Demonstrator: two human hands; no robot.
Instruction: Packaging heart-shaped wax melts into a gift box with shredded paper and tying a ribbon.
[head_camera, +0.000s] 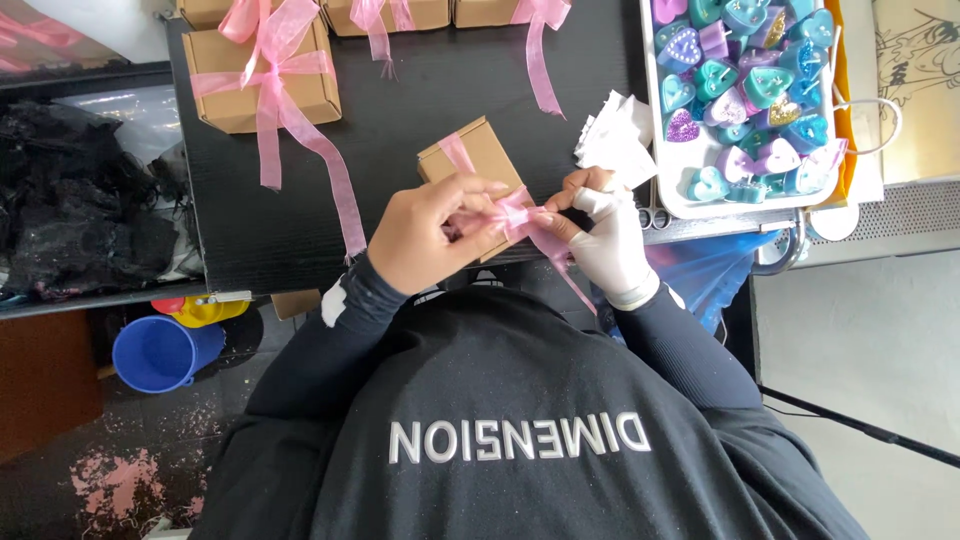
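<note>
The person is tying a pink ribbon (520, 215) around a small brown cardboard box (478, 160) near the front edge of the black table (430, 80), and the bow looks half formed. The left hand (425, 235) pinches the ribbon at the knot, fingers closed on it; the right hand (605, 235), in a white glove, grips the other strand. The box sits between and just beyond both hands. Tightening would call for a steady, even pull on both strands.
</note>
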